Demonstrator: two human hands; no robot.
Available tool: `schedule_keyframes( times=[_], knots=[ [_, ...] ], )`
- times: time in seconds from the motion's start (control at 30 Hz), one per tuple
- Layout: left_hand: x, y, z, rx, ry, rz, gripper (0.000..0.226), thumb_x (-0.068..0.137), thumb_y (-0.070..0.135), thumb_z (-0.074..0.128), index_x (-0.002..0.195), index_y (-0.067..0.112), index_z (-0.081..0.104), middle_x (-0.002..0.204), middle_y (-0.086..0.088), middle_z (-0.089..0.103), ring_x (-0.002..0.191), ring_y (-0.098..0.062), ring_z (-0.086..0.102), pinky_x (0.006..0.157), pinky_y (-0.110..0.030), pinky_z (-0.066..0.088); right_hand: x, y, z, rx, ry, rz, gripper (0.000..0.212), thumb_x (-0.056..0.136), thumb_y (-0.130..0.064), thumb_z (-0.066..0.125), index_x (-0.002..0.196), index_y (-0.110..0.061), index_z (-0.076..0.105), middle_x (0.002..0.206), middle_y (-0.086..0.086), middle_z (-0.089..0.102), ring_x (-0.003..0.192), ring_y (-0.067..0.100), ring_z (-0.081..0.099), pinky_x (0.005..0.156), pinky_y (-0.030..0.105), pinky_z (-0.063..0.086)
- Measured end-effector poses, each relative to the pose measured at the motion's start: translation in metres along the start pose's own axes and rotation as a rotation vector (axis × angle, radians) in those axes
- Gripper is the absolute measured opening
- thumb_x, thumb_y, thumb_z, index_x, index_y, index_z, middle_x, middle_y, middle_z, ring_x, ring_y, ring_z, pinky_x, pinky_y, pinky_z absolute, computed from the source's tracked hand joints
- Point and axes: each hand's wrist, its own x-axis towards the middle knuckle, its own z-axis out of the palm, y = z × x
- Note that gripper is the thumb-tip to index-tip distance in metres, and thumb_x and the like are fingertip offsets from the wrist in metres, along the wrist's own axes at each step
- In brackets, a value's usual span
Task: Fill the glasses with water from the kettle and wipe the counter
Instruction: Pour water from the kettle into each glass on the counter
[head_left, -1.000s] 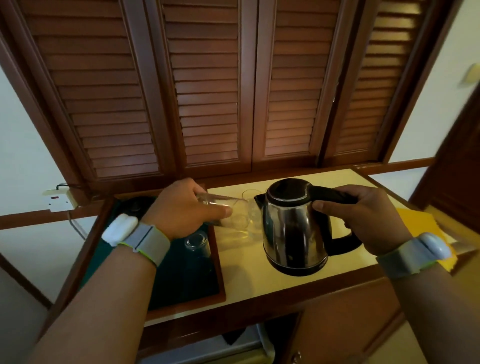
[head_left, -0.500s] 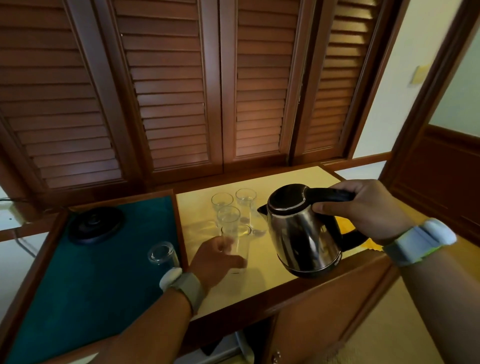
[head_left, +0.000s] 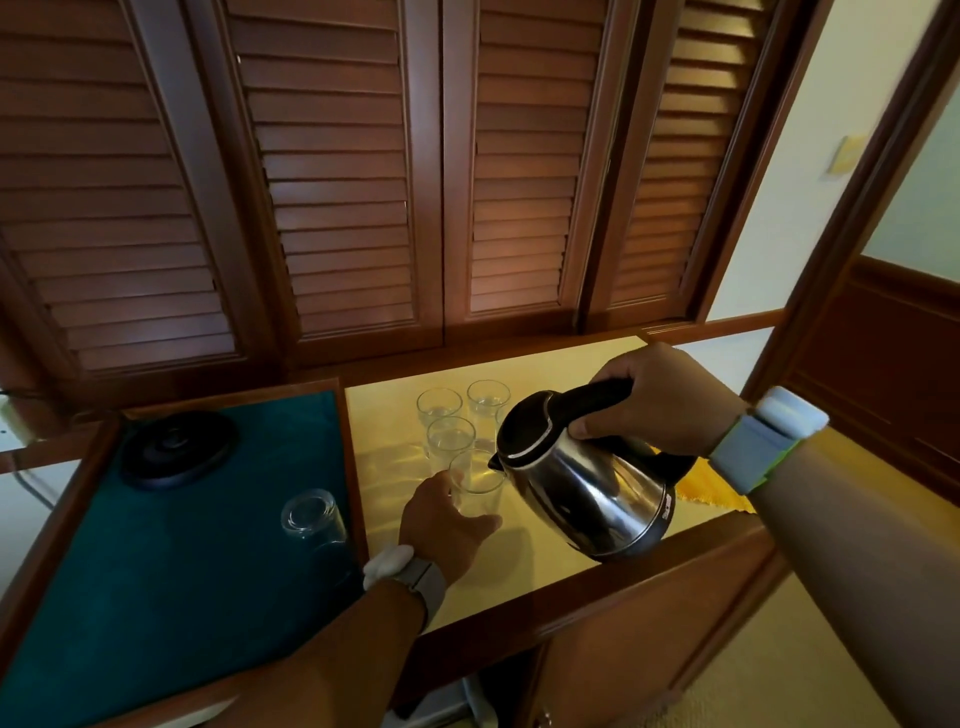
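1. Status. I read the pour as starting. The right hand (head_left: 660, 400) is clenched on the black handle of the kettle (head_left: 582, 483), which is lifted off the worktop (head_left: 519, 582) and tilted toward 9 o'clock. The spout sits at the rim of the near glass (head_left: 475, 480). I cannot see a stream of water.

2. Left grip. The left hand (head_left: 447, 525) grasps the near glass at its 8 o'clock side, and the glass stands upright on the worktop.

3. Other glasses. Three more stand upright on the worktop at 12 o'clock from the near glass: the mid glass (head_left: 451, 439) just behind it, then the rear-left glass (head_left: 439, 408) and the rear-right glass (head_left: 487, 400). I cannot tell whether any holds water. A fifth glass (head_left: 311, 519) lies upside down on the green tray (head_left: 171, 571), at 9 o'clock from the left hand.

4. Kettle base (head_left: 179, 449). It is at the tray's 11 o'clock corner, bare.

5. Done. Four glasses are set out and the kettle is off its base.

6. Left, in my judgement: fill the near glass, fill the rest, deal with the inverted one, then wipe. A yellow cloth (head_left: 717, 493) lies at 3 o'clock, partly hidden behind the kettle and the right wrist. It appears untouched.
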Motion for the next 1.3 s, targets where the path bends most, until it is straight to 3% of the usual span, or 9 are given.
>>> schedule_keyframes(
  times=[0.37, 0.6, 0.77, 1.3],
  knots=[
    [0.005, -0.010, 0.008, -0.038, 0.015, -0.020, 0.073, 0.066, 0.046, 0.087, 0.129, 0.024, 0.058, 0.122, 0.003, 0.062, 0.107, -0.017, 0.061, 0.087, -0.027, 0.050, 0.036, -0.022, -0.004, -0.214, -0.079, -0.098, 0.042, 0.062, -0.061, 0.085, 0.090, -0.029, 0.079, 0.079, -0.012, 0.072, 0.072, 0.006, 0.067, 0.072, 0.038, 0.061],
    [0.005, -0.010, 0.009, 0.024, 0.019, -0.014, 0.071, 0.069, 0.051, 0.082, 0.129, 0.024, 0.056, 0.120, 0.001, 0.062, 0.109, -0.019, 0.060, 0.091, -0.034, 0.052, 0.053, -0.035, -0.003, -0.298, -0.112, -0.160, 0.043, 0.059, -0.065, 0.083, 0.084, -0.030, 0.079, 0.074, -0.012, 0.071, 0.069, 0.006, 0.066, 0.067, 0.035, 0.059],
    [0.005, -0.009, 0.010, 0.071, 0.027, -0.026, 0.067, 0.069, 0.052, 0.081, 0.123, 0.019, 0.058, 0.118, -0.001, 0.063, 0.108, -0.021, 0.061, 0.088, -0.031, 0.051, 0.061, -0.045, -0.004, -0.366, -0.152, -0.207, 0.040, 0.063, -0.062, 0.084, 0.084, -0.029, 0.078, 0.076, -0.011, 0.069, 0.070, 0.006, 0.063, 0.059, 0.026, 0.048],
    [0.006, -0.010, 0.009, 0.104, 0.015, -0.034, 0.062, 0.068, 0.055, 0.078, 0.115, 0.018, 0.060, 0.113, 0.000, 0.065, 0.104, -0.022, 0.062, 0.083, -0.028, 0.048, 0.074, -0.067, -0.003, -0.465, -0.242, -0.271, 0.043, 0.067, -0.061, 0.081, 0.088, -0.023, 0.078, 0.079, -0.006, 0.070, 0.076, 0.011, 0.065, 0.064, 0.028, 0.051]
  ],
)
